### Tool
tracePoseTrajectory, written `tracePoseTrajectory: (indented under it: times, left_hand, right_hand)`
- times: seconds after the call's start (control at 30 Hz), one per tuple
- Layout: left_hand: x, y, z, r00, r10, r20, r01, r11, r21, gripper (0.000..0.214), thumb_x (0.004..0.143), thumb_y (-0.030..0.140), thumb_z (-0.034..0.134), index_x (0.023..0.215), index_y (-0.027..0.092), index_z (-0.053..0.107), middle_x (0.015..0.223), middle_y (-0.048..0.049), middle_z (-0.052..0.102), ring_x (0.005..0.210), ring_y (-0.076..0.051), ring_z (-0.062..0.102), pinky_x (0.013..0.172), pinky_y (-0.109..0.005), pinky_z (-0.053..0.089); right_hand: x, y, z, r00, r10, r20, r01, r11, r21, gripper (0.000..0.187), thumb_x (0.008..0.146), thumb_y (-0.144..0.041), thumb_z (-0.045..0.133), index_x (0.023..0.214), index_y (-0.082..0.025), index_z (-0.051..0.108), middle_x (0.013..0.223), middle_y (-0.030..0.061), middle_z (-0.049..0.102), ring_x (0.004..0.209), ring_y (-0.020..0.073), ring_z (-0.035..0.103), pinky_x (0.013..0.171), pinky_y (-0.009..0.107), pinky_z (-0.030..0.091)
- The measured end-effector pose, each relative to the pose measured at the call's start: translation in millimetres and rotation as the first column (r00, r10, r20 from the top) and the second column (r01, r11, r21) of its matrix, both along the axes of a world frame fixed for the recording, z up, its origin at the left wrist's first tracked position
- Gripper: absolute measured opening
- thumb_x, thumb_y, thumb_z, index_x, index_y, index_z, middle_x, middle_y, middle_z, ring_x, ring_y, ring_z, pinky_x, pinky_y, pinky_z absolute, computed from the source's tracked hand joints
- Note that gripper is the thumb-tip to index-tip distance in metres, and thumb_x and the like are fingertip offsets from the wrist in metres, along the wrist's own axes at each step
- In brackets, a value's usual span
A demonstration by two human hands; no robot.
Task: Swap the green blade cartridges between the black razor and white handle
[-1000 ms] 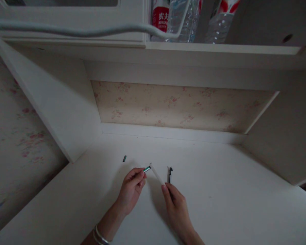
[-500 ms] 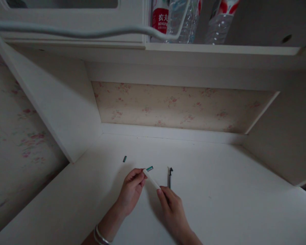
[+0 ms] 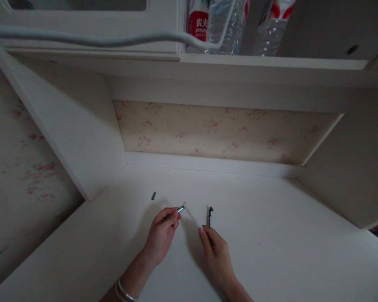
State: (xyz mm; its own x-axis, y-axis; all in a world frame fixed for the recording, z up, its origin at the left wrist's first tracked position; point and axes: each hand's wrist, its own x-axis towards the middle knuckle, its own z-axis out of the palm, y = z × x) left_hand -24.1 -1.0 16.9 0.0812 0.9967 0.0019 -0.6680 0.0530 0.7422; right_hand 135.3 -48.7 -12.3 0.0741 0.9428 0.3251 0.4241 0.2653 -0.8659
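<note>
Pinched in the fingertips of my left hand (image 3: pixel 162 231) is a small dark razor head (image 3: pixel 180 209) with a green strip. My right hand (image 3: pixel 216 256) is closed on the lower end of a slim white razor handle (image 3: pixel 192 216). The handle slants up and left, its tip close beside the razor head; whether they touch I cannot tell. A second razor head (image 3: pixel 153 196) lies on the white desk (image 3: pixel 264 218), beyond my left hand. Just past my right hand rests a black razor (image 3: pixel 210 213), its lower end hidden by the fingers.
White panels (image 3: pixel 69 126) stand at both sides of the desk. A pale bent tube (image 3: pixel 113 41) crosses the upper view in front of the cabinet. Plastic bottles (image 3: pixel 227 27) stand on the shelf above. Floral wallpaper (image 3: pixel 211 130) shows behind.
The white handle's tip has moved up and right, away from my left fingertips, as my right hand shifted slightly right. The razor head now shows uncovered in my left hand.
</note>
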Motion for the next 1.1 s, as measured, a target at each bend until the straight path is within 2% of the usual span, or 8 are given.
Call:
tracePoseTrajectory:
  times: [0.1, 0.27, 0.43, 0.6, 0.73, 0.93, 1.1]
  left_hand:
    - [0.4, -1.2, 1.1, 1.000, 0.003, -0.008, -0.003, 1.000, 0.005, 0.010, 0.069, 0.020, 0.076, 0.076, 0.014, 0.071, 0.070, -0.0011, 0.062, 0.064, -0.007, 0.049, 0.063, -0.018, 0.040]
    - [0.7, -0.6, 0.4, 1.000, 0.015, -0.027, -0.015, 1.000, -0.007, 0.014, 0.069, 0.022, 0.077, 0.078, 0.014, 0.071, 0.070, -0.0018, 0.063, 0.064, -0.007, 0.048, 0.063, -0.018, 0.040]
    - [1.6, 1.2, -0.7, 0.999, 0.030, -0.028, -0.030, 1.000, 0.000, 0.013, 0.068, 0.021, 0.076, 0.078, 0.014, 0.071, 0.070, -0.0016, 0.062, 0.066, -0.008, 0.049, 0.064, -0.019, 0.040]
    - [0.7, 0.4, -1.7, 0.998, 0.026, -0.054, -0.026, 1.000, 0.000, 0.014, 0.069, 0.022, 0.075, 0.080, 0.014, 0.071, 0.070, -0.0015, 0.062, 0.061, -0.007, 0.047, 0.063, -0.019, 0.040]
    - [1.1, 0.3, -1.5, 0.998, 0.033, -0.057, -0.032, 0.999, 0.013, 0.013, 0.069, 0.021, 0.075, 0.078, 0.014, 0.072, 0.073, -0.0027, 0.063, 0.068, -0.010, 0.050, 0.066, -0.021, 0.040]
    - [-0.5, 2.7, -4.4, 0.997, 0.030, -0.075, -0.029, 1.000, 0.011, 0.013, 0.071, 0.022, 0.074, 0.081, 0.014, 0.072, 0.069, -0.0021, 0.062, 0.064, -0.009, 0.049, 0.063, -0.021, 0.039]
    - [-1.2, 2.3, -6.2, 0.998, 0.032, -0.060, -0.031, 0.999, 0.016, 0.013, 0.069, 0.021, 0.074, 0.080, 0.015, 0.072, 0.073, -0.0028, 0.064, 0.069, -0.010, 0.051, 0.066, -0.021, 0.040]
  right_hand:
    - [0.6, -1.4, -0.5, 0.997, 0.079, 0.022, -0.079, 0.997, 0.007, 0.032, 0.095, -0.040, 0.041, 0.085, -0.018, 0.063, 0.073, 0.0030, 0.061, 0.066, 0.0164, 0.055, 0.061, 0.023, 0.040]
    - [2.2, -0.6, -2.0, 1.000, 0.005, -0.009, -0.005, 1.000, -0.013, 0.032, 0.095, -0.040, 0.043, 0.085, -0.018, 0.063, 0.072, 0.0027, 0.061, 0.064, 0.0158, 0.054, 0.060, 0.022, 0.039]
    - [2.4, 0.4, -2.0, 0.995, 0.097, -0.019, -0.098, 0.994, -0.047, 0.033, 0.094, -0.042, 0.043, 0.086, -0.018, 0.064, 0.073, 0.0019, 0.060, 0.066, 0.0157, 0.053, 0.061, 0.022, 0.038]
    - [1.5, -1.5, -1.0, 0.997, 0.008, -0.075, -0.016, 0.995, -0.096, 0.037, 0.092, -0.047, 0.045, 0.078, -0.017, 0.063, 0.063, -0.0008, 0.052, 0.060, 0.0146, 0.046, 0.054, 0.022, 0.034]
    - [0.5, -2.5, 0.1, 0.992, 0.096, -0.084, -0.105, 0.989, -0.108, 0.038, 0.092, -0.047, 0.045, 0.079, -0.016, 0.063, 0.064, -0.0005, 0.053, 0.060, 0.0149, 0.047, 0.055, 0.023, 0.034]
    - [2.0, -0.5, 1.8, 0.995, -0.002, -0.098, -0.008, 0.994, -0.108, 0.040, 0.091, -0.049, 0.044, 0.078, -0.016, 0.063, 0.065, 0.0000, 0.052, 0.062, 0.0155, 0.046, 0.055, 0.023, 0.034]
    - [-0.3, -2.3, 3.1, 0.994, 0.087, -0.060, -0.093, 0.990, -0.105, 0.040, 0.092, -0.048, 0.044, 0.075, -0.016, 0.062, 0.063, -0.0009, 0.051, 0.059, 0.0144, 0.045, 0.053, 0.023, 0.032]
